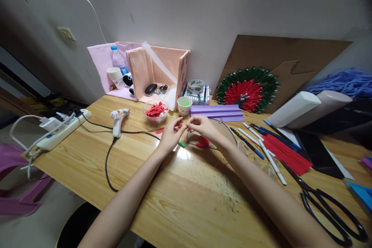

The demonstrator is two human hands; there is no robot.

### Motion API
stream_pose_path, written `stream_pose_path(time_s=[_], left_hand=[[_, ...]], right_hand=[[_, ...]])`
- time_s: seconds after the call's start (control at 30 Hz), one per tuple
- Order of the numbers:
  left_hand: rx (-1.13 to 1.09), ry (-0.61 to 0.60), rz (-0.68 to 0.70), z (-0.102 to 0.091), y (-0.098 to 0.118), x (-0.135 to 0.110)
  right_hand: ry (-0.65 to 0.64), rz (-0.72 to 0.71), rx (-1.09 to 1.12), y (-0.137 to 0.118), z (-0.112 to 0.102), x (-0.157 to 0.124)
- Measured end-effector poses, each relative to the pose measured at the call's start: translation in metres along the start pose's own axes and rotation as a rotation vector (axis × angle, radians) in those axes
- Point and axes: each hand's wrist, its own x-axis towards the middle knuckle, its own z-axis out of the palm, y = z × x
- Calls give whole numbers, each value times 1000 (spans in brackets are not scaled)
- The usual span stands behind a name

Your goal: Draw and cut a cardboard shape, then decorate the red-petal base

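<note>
Pinched tight over fine work

Fingertips of the left hand [171, 133] were closed on a small red piece [180, 126] above the tabletop's [180, 201] middle, nearer its far edge. The right hand [202, 124] curled just beside it, its grip unclear. Shaping seemed underway, and the next move called for steady, delicate fingers.

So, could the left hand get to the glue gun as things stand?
Probably yes: the glue gun stands on the table left of the left hand, with bare wood and only its black cord between them. That hand sits close to the right hand.
</note>
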Motion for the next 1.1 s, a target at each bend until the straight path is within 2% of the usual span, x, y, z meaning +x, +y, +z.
stream_pose_path(time_s=[0.07,0.13,0.23,0.43,0.5,0.6,0.67,0.77,0.83,0.9,1.0,1.1], left_hand=[[-50,16,-18,1,1,-1],[-62,89,-50,0,-1,1],[-67,199,-118,-7,-13,7],[-81,275,-224,-16,-33,16],[-108,241,-247,-14,-32,15],[-171,126,-268,-10,-20,12],[-217,43,-252,-7,-6,7],[-271,-50,-164,-2,14,-2],[-310,-109,-85,1,23,-8],[-335,-155,-84,4,27,-14],[-350,-205,-191,8,28,-19],[-407,-266,-296,10,30,-22]], right_hand=[[57,17,37,0,-4,-7],[108,9,-140,2,-4,-6],[72,-10,-339,7,7,7],[55,-35,-355,10,30,27],[79,-35,-320,4,27,23],[88,-14,-170,-9,15,9],[47,69,149,-17,4,-5],[18,194,389,-25,-8,-25],[51,254,437,-27,-10,-37],[121,292,459,-29,-11,-48],[197,319,491,-32,-12,-61],[199,311,463,-33,-21,-75]])
